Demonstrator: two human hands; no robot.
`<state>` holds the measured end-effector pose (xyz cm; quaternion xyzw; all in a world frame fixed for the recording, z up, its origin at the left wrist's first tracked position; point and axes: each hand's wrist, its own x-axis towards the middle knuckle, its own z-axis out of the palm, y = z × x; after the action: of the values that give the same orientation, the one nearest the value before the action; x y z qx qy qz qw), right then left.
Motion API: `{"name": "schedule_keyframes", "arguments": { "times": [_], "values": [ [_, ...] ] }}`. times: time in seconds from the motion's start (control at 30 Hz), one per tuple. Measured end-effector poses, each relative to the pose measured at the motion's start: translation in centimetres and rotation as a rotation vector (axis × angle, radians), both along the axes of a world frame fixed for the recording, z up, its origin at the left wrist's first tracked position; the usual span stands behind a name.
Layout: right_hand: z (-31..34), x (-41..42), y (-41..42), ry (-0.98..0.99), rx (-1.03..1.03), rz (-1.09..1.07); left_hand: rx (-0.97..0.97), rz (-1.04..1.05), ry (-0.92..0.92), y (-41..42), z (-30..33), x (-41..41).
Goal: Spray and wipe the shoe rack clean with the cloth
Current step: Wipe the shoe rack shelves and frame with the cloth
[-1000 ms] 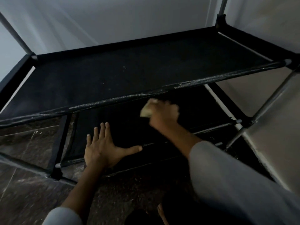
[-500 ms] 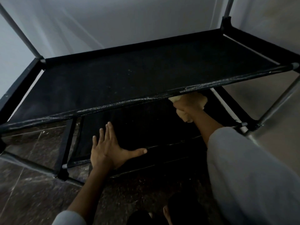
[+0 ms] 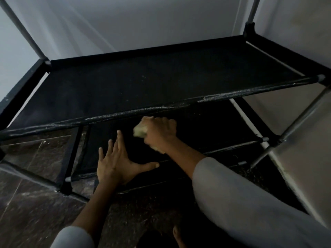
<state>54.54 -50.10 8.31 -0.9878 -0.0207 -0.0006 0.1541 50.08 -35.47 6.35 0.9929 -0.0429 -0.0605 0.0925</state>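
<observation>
Pale walls (image 3: 143, 24) behind, dark stone floor (image 3: 35, 208) below, and the black shoe rack (image 3: 161, 83) fills the view with its fabric shelves and grey poles. No brand, label or writing can be read anywhere on it. Down on the lower shelf (image 3: 111, 133), the left hand (image 3: 116, 163) lies flat, fingers spread wide, thumb stretched out to the right, pressing on the fabric. Just beside it, the right hand (image 3: 159, 133) curls tight round a pale yellowish cloth (image 3: 140, 131), bunched up under the front bar of the upper shelf, with a bit of cloth poking out below the wrist. Grey sleeves (image 3: 241, 197) cover both forearms.
</observation>
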Motion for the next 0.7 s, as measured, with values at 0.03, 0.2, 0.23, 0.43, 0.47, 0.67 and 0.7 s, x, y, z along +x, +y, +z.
{"name": "schedule_keyframes", "arguments": {
  "times": [0.03, 0.2, 0.23, 0.43, 0.47, 0.67, 0.7],
  "values": [
    [0.2, 0.0, -2.0, -0.021, -0.020, -0.078, -0.003, 0.003, 0.002, 0.0, 0.0, 0.0],
    [1.7, -0.8, -14.7, 0.151, -0.147, -0.575, -0.007, 0.011, 0.026, 0.1, 0.2, -0.3],
    [1.9, -1.2, -16.1, 0.203, -0.153, -0.628, -0.005, 0.013, 0.026, 0.1, 0.2, -0.3],
    [2.8, -2.1, -17.0, 0.452, -0.282, -0.577, -0.012, 0.016, 0.024, 0.2, 0.2, -0.5],
    [3.1, -2.2, -16.9, 0.492, -0.281, -0.566, -0.014, 0.015, 0.024, 0.2, 0.2, -0.5],
    [4.8, -1.8, -14.9, 0.628, -0.170, -0.543, -0.018, 0.009, 0.018, 0.2, 0.3, -0.5],
    [4.8, -1.4, -14.3, 0.618, -0.141, -0.537, -0.017, 0.009, 0.016, 0.2, 0.4, -0.5]
  ]
}}
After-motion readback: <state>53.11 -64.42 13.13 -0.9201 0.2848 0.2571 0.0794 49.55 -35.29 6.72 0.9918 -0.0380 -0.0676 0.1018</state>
